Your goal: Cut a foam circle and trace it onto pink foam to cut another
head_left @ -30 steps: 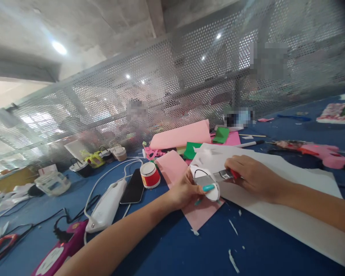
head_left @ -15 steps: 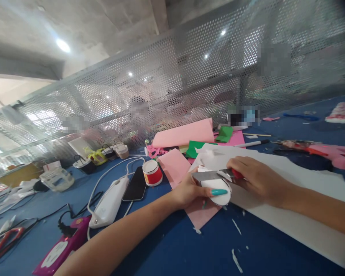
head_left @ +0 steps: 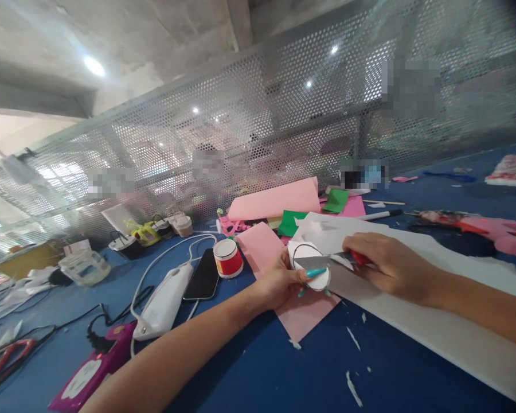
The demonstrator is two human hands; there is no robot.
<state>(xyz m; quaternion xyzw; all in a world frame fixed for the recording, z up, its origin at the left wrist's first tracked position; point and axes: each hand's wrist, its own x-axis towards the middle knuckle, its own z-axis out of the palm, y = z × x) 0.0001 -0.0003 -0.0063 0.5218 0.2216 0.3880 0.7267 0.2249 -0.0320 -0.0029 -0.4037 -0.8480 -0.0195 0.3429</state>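
Note:
My left hand [head_left: 279, 282] pinches a small white foam disc [head_left: 306, 253] with a black line drawn round it, holding it upright over a pink sheet [head_left: 298, 312]. My right hand [head_left: 389, 265] is closed round the red handle of a utility knife [head_left: 327, 261], whose long silver blade lies across the disc. Under my right forearm spreads a large white foam board [head_left: 434, 321] on the blue table [head_left: 284, 378].
A black phone [head_left: 202, 276], a red-and-white cup [head_left: 227, 258] and a white device with a cable [head_left: 163, 304] lie left of my hands. A pink roll [head_left: 275, 201], green paper [head_left: 292, 221], a pen [head_left: 376, 215] and a pink glue gun [head_left: 485, 229] lie beyond. A perforated metal screen [head_left: 258, 115] closes the back.
My left hand has turned the white disc from lying flatter to standing more upright, and the knife blade has shifted across it. My right hand has stayed on the knife.

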